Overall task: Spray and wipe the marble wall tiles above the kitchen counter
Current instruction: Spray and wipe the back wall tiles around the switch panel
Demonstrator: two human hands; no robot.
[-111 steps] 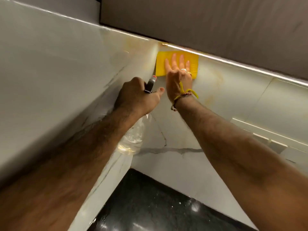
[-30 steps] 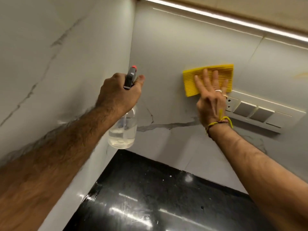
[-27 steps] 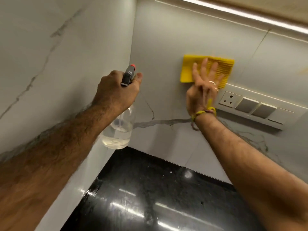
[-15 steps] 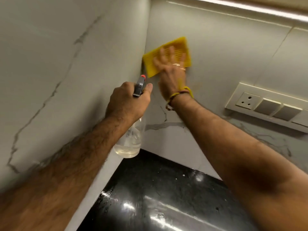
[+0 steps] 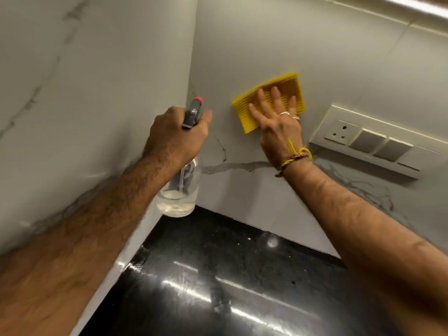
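- The right hand (image 5: 278,117), fingers lying flat and spread, is pressing a ribbed yellow cloth (image 5: 271,100) against the veined marble wall (image 5: 266,44), beside the switch panel (image 5: 368,139).
- The left hand (image 5: 174,137) is gripping a clear spray bottle (image 5: 178,190) (its neck is hiding inside the fist) above the glossy black counter (image 5: 218,287).

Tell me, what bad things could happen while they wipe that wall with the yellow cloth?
The yellow cloth under the right hand sits close to the socket and switch panel, so a wet wipe drifting right could carry liquid into the socket. The left hand grips the spray bottle with its nozzle aimed at the back wall, so a stray squeeze might spray the right hand. Drips could also run down onto the black counter.
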